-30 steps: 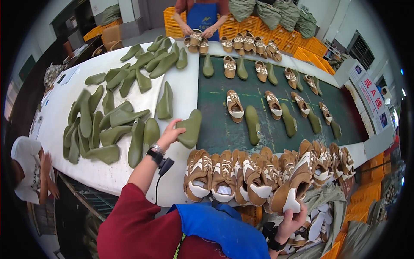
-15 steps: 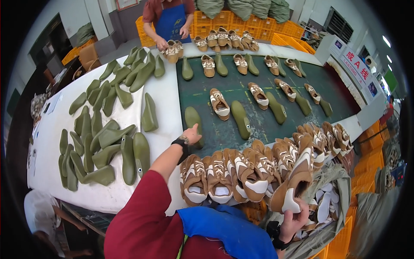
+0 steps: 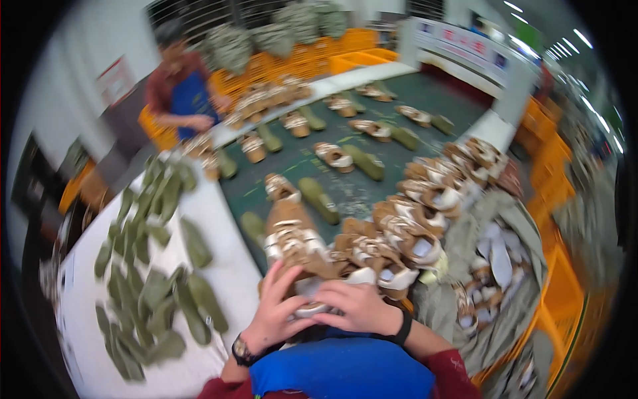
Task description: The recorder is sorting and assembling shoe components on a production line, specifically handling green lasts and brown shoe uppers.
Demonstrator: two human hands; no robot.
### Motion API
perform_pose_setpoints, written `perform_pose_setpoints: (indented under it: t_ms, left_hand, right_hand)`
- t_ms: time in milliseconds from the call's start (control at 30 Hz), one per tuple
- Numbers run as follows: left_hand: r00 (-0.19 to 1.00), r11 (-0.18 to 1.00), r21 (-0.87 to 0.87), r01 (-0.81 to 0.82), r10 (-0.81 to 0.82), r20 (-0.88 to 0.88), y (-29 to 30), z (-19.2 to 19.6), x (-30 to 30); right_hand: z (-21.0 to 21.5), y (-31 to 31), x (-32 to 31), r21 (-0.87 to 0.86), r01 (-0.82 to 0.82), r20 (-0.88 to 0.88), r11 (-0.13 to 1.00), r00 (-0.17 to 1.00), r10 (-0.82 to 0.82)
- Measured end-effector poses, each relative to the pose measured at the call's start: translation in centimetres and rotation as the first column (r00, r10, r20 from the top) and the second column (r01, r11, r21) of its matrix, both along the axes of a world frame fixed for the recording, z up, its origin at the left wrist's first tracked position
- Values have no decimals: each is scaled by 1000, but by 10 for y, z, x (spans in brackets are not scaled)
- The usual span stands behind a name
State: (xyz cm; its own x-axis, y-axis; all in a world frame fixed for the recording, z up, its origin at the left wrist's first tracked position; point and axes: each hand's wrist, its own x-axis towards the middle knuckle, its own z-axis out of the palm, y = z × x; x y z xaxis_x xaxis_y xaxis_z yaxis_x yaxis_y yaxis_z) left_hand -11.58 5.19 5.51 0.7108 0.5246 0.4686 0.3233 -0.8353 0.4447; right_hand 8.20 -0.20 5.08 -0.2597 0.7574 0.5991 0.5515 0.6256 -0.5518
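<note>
Shoe uppers (image 3: 312, 256), brown and white, are now bunched close under the person's chest at the desk (image 3: 226, 279) edge. Half a second back the left hand (image 3: 276, 312) reached out alone; now it and the right hand (image 3: 359, 306) both have their grip clenched on the nearest upper.

Soles (image 3: 153, 279) lie on the table (image 3: 226, 266) at left; shoes (image 3: 372, 246) sit right, beside the belt (image 3: 345, 186) behind.
</note>
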Motion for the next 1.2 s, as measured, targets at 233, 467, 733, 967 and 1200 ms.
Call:
perform_pose_setpoints:
  t_ms: [233, 467, 733, 967, 1200]
  left_hand:
    - [887, 937, -49, -345, 343, 310, 23, -16, -16]
    - [725, 871, -345, -350, 485, 490, 31, -17, -12]
    - [763, 868, -387, -310, 470, 443, 22, -4, 16]
    - [766, 864, -421, -274, 461, 448, 20, -1, 17]
    - [793, 877, -369, -309, 452, 409, 18, -1, 25]
  right_hand:
    - [-48, -56, 103, -84, 617, -342, 783, 720, -604]
    - [-237, -167, 192, -282, 952, 333, -121, -22, -943]
    - [-316, -195, 153, -609, 792, 303, 35, 273, -913]
    - [-272, -241, 234, -453, 794, 753, -405, 97, -651]
    - [-273, -203, 216, -501, 815, 563, -291, 51, -825]
